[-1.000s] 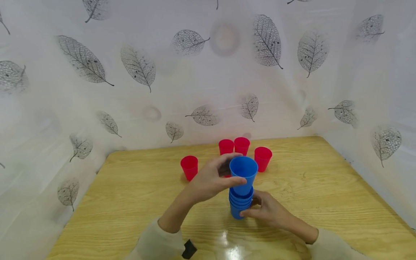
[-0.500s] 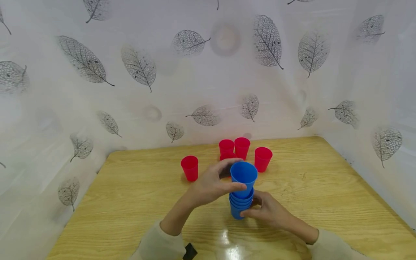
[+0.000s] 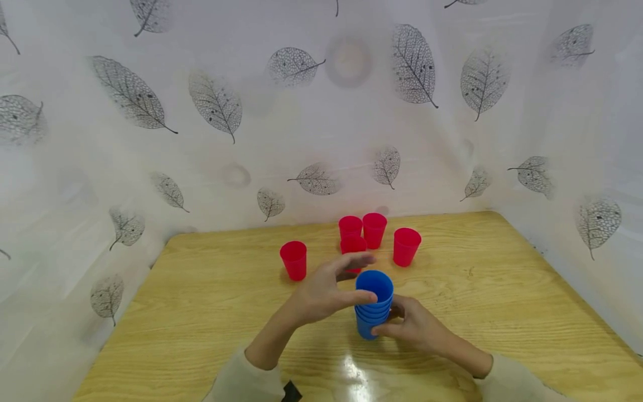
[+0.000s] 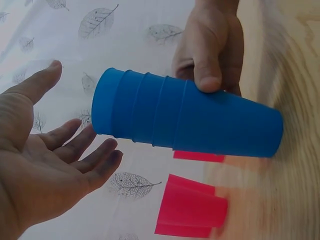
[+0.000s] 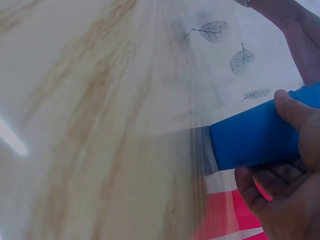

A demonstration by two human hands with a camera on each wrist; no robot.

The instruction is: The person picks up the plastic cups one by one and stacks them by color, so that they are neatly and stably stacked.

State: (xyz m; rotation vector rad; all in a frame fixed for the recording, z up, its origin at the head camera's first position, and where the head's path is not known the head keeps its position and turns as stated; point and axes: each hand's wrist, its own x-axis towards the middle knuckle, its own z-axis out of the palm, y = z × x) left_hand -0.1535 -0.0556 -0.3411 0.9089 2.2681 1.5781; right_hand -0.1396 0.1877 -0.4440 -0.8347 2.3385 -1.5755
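A nested stack of several blue cups (image 3: 368,328) stands upright on the table in the head view. My right hand (image 3: 416,328) grips its lower part from the right, the thumb in front; in the right wrist view that hand (image 5: 292,200) curls round the lowest blue cup (image 5: 255,135). Beside the stack's top, my left hand (image 3: 321,291) has its thumb and fingers spread apart. The left wrist view shows this left hand (image 4: 45,165) clear of the top cup's rim (image 4: 103,102), holding nothing.
Behind the stack stand several red cups: one (image 3: 293,261) at the left, one (image 3: 406,247) at the right, and a close group (image 3: 374,230) between. The wooden table (image 3: 201,301) meets a leaf-printed white sheet (image 3: 321,123) at its back and sides.
My left hand has lowered a blue cup into the top of the stack and let go, its fingers now spread. The right hand has stayed in place on the stack.
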